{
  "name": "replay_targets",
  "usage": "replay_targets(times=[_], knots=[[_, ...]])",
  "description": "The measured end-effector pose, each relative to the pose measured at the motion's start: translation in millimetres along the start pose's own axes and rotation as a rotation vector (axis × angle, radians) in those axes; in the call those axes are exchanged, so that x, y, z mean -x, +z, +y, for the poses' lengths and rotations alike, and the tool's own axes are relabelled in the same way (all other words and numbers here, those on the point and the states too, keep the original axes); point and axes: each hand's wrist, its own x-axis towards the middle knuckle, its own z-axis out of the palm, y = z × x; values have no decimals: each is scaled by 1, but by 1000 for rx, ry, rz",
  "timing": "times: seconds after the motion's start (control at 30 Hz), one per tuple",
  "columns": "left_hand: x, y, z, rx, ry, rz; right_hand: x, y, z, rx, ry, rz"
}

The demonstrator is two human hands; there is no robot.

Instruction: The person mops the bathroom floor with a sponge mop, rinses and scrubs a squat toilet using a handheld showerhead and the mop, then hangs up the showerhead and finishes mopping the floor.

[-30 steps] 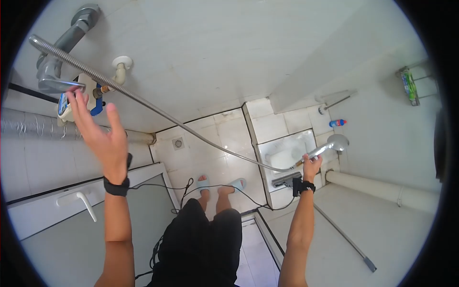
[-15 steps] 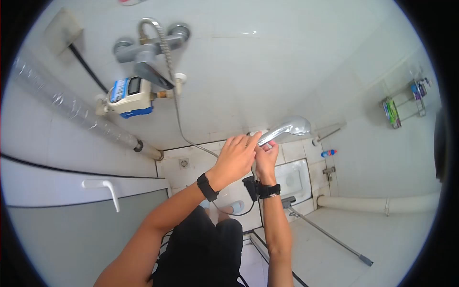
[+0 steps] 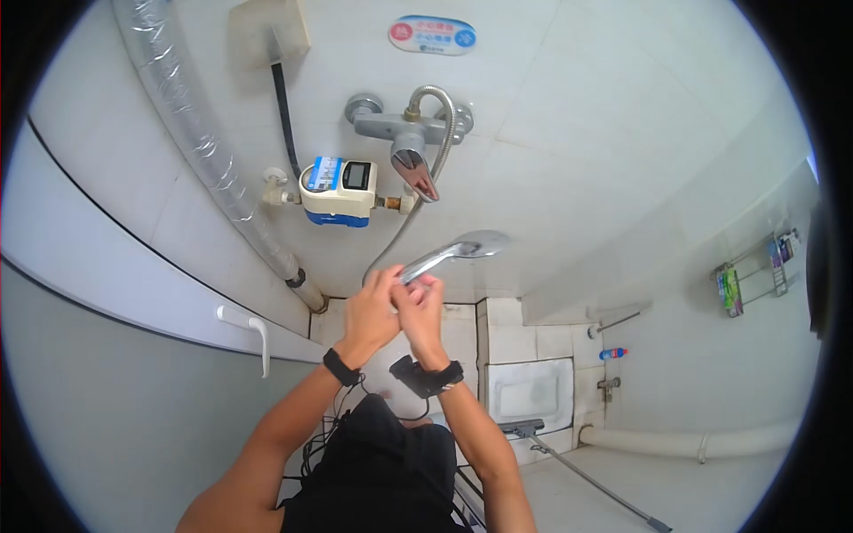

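A chrome shower head (image 3: 455,249) points up and to the right in front of the wall. My right hand (image 3: 421,313) is closed about the lower part of its handle. Pressed close on the other side, my left hand (image 3: 369,313) has its fingers curled at the handle's lower end. A metal shower hose (image 3: 393,244) drops from the mixer tap (image 3: 407,131) and passes behind my left hand. The joint of hose and handle is hidden by my fingers. Both wrists wear black bands.
Left of the tap is a water meter (image 3: 339,191) on the wall. A foil-wrapped pipe (image 3: 209,151) and a door handle (image 3: 253,330) lie further left. At right are a squat toilet (image 3: 531,395), a long-handled floor tool (image 3: 591,484), a blue bottle (image 3: 613,354) and a wire rack (image 3: 751,271).
My view has turned, so the tap and meter appear further right and a sticker shows above. Both hands and the shower head now appear further left, below the tap.
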Motion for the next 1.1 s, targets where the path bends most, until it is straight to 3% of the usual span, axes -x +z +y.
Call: replay_targets(times=[0.1, 0.2, 0.27, 0.5, 0.7, 0.93, 1.03, 1.1], knots=[[2, -18, -28, -28, -54, 224, 13, 15, 7, 48, -99, -157], [4, -43, -39, 7, -87, 292, 25, 3, 23, 69, -126, -312], [9, -52, -52, 42, -96, 313, 38, -20, 27, 65, 111, -450], [12, -80, -80, -39, -189, 482, 90, -155, 87, 160, 273, -49], [-16, -101, -81, -139, -95, 488, 157, -243, 111, 102, 345, 327], [-73, -120, -77, -181, 57, 506, 178, -255, 113, 33, 340, 461], [-102, -129, -81, -368, 148, 517, 179, -256, 114, 49, 318, 428], [-122, -132, -88, -317, 152, 407, 179, -257, 113, 58, 314, 430]])
